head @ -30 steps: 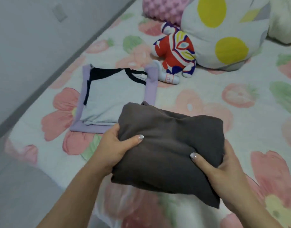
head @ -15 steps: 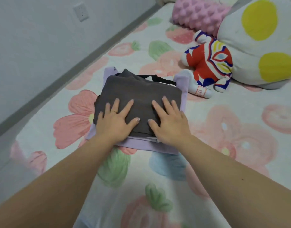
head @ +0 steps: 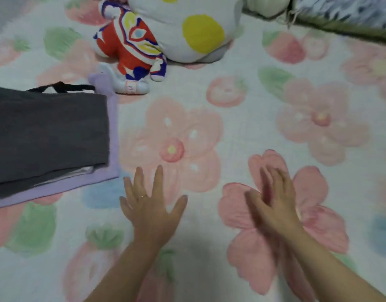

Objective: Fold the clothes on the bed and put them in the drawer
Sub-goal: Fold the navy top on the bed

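Home bedroom: floral bedsheet (head: 242, 131), plush toy (head: 131, 46).

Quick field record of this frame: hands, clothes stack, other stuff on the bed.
left hand: open, fingers spread, empty, over the bed sheet
right hand: open, empty, motion-blurred
dark grey garment: folded, top of stack, at left edge
lilac-trimmed garment: folded, under the grey one
plush toy: behind the stack
spotted pillow: beside the toy
drawer: not in view

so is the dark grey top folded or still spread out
Folded. The grey top is a compact rectangle with layered edges showing along its near side, lying on the folded lilac garment. Neither hand touches it.
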